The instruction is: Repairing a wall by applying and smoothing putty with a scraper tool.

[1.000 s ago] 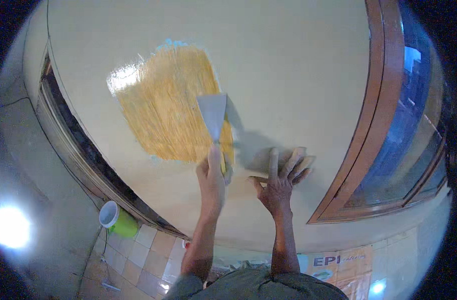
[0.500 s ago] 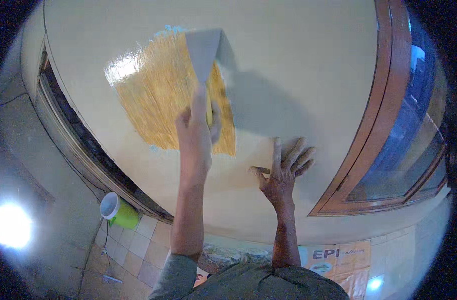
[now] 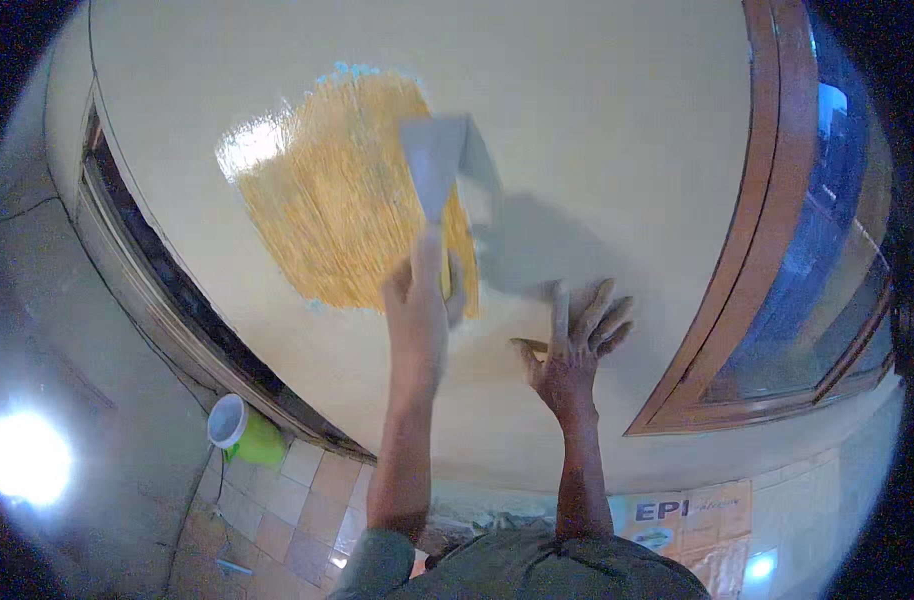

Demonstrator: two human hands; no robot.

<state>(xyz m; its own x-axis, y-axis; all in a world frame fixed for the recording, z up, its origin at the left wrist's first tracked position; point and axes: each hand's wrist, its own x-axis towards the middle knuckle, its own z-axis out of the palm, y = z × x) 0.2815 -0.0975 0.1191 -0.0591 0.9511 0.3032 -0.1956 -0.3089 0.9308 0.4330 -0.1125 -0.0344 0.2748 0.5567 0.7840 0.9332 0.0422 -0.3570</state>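
Note:
My left hand (image 3: 417, 300) is closed around the yellow handle of a putty knife (image 3: 434, 165). The knife's wide grey blade points up and lies over the right side of a glossy, streaky yellow-brown patch (image 3: 337, 200) on the pale wall (image 3: 597, 120). Light blue flecks show along the patch's upper edge and at its lower left. To the right, my right hand (image 3: 575, 350) rests against the wall with its fingers spread, just below the shadow of the left hand and knife.
A brown wooden window frame (image 3: 722, 260) borders the wall on the right. On the left runs a dark recessed edge (image 3: 177, 260), with a green bucket (image 3: 252, 437) standing below it on the tiled floor (image 3: 277, 500). A printed orange board or box (image 3: 717, 505) lies at lower right.
My left hand and the putty knife have moved down and to the right, away from the patch's top edge. My right hand stays in place on the wall.

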